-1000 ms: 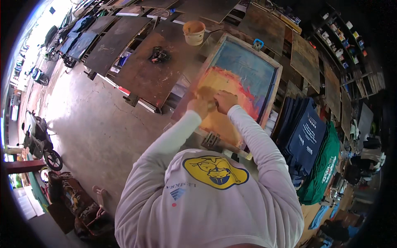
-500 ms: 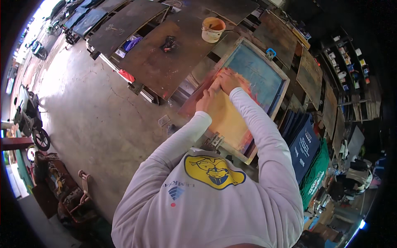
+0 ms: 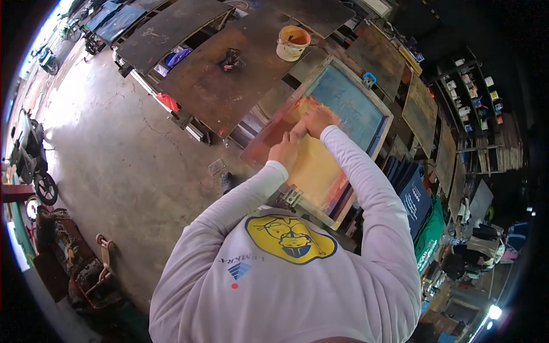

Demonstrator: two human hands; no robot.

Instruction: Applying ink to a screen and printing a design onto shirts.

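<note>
- I'm holding left hand (image 3: 285, 150) and right hand (image 3: 318, 121) over the framed screen (image 3: 350, 94).
- I cannot tell whether either grip is closing on anything.
- Beyond them, a bucket (image 3: 293, 47) is standing at twelve o'clock.

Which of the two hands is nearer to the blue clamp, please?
Right. The right hand is below and left of the blue clamp in the picture; the left hand is farther down and left.
</note>
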